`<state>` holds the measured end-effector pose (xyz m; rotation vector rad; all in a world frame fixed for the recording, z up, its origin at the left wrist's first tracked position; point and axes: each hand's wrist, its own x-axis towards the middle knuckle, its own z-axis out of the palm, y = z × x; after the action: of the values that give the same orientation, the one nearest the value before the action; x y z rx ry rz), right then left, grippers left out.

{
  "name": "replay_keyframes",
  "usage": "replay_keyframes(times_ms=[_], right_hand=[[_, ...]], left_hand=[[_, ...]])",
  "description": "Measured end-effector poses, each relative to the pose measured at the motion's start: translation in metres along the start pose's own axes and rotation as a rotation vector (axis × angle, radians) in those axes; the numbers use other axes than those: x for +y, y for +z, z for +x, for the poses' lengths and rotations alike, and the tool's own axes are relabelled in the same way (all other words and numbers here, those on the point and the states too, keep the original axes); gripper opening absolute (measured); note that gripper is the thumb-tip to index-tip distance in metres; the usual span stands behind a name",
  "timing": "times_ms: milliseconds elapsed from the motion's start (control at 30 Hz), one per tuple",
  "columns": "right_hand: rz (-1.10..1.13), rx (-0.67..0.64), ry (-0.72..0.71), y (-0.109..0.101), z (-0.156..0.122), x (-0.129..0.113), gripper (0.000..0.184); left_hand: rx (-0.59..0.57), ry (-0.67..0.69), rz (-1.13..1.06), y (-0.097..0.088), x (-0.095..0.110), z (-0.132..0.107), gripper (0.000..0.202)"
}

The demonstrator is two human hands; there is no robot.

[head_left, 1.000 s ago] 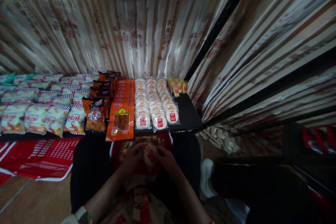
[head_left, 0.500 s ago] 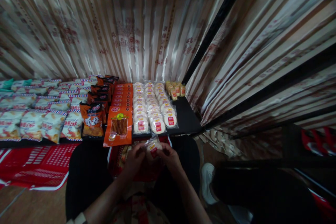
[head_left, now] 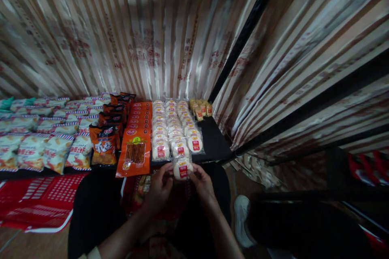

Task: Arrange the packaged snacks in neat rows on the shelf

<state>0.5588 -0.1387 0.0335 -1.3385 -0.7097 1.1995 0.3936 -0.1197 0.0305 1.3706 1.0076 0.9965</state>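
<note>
Between my left hand (head_left: 161, 183) and my right hand (head_left: 201, 181) is a round white packaged cracker (head_left: 181, 169) in clear wrap with a red label. Fingers of both hands pinch it by its sides, label facing up. It is at the shelf's front edge, just in front of the middle column of overlapping similar cracker packs (head_left: 172, 119). Left of those columns lies a row of flat orange snack packs (head_left: 134, 145) with brown sticks showing through a window.
On the black shelf (head_left: 212, 139) are small yellowish packs (head_left: 200, 108) at the back right, orange-black bags (head_left: 102, 145) and white chip bags (head_left: 56, 151) at left. Red baskets (head_left: 39, 200) sit below. A black post (head_left: 243, 40) rises before the curtain (head_left: 170, 48). A person's white shoe (head_left: 242, 218) is at right.
The held cracker has moved forward and slightly up to the shelf edge, and its label now faces up flatter. Both hands still grip it. The view has shifted slightly.
</note>
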Motion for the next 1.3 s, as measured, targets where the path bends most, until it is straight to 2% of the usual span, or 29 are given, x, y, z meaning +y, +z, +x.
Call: replay_keyframes(times_ms=[133, 300, 533, 767, 1000, 1300], right_hand=[[-0.020, 0.063, -0.007, -0.009, 0.007, -0.009, 0.045], [-0.210, 0.137, -0.114, -0.028, 0.024, -0.027, 0.046], [-0.520, 0.135, -0.207, -0.054, 0.050, -0.043, 0.030], [-0.689, 0.132, -0.265, -0.069, 0.074, -0.040, 0.029], [-0.845, 0.153, -0.311, -0.067, 0.088, -0.038, 0.025], [-0.945, 0.176, -0.365, -0.065, 0.090, -0.030, 0.030]], left_hand=[[-0.025, 0.062, 0.049, 0.013, 0.007, 0.010, 0.038], [-0.069, 0.089, 0.135, 0.026, 0.023, 0.023, 0.037], [-0.125, 0.245, 0.366, 0.043, 0.034, 0.044, 0.036], [-0.165, 0.441, 0.628, 0.053, 0.028, 0.058, 0.037], [-0.277, 0.533, 0.950, 0.059, 0.022, 0.067, 0.044], [-0.206, 0.776, 1.210, 0.062, -0.015, 0.082, 0.045]])
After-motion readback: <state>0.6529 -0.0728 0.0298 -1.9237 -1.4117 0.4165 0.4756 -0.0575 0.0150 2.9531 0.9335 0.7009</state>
